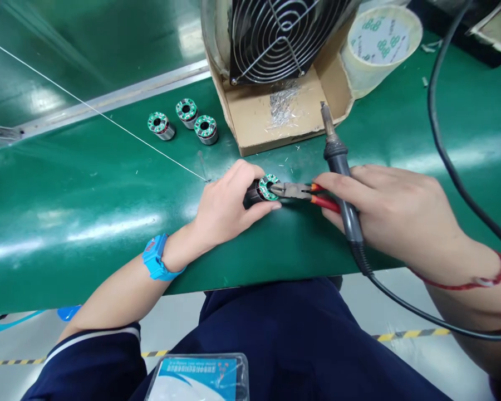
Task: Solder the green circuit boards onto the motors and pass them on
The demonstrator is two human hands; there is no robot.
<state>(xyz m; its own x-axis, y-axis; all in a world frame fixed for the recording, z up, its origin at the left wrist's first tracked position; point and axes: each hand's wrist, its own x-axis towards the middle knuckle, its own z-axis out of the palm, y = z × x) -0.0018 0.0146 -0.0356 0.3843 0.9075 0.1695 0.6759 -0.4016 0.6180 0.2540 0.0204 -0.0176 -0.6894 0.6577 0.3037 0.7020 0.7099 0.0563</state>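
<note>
Red-handled pliers [296, 191] and a soldering iron [341, 164] share the grip of the right hand [394, 203], on the near side of the cardboard tray [250, 114]. The pliers' tips are at the green-topped cylinder [253, 193], which the left hand [229, 203] has in its grip, also nearer than the tray. Left of the tray, three similar cylinders [161, 128] stand on the green worktop [67, 223]. Metal clippings [280, 109] lie inside; a black fan [290, 42] stands at its back.

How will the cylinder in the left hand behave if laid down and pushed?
The cylinder would likely roll on its side, its wall being round. Probably stiff: no visible dent under the left hand. Its ring-shaped board may be fragile, small parts exposed.
</note>
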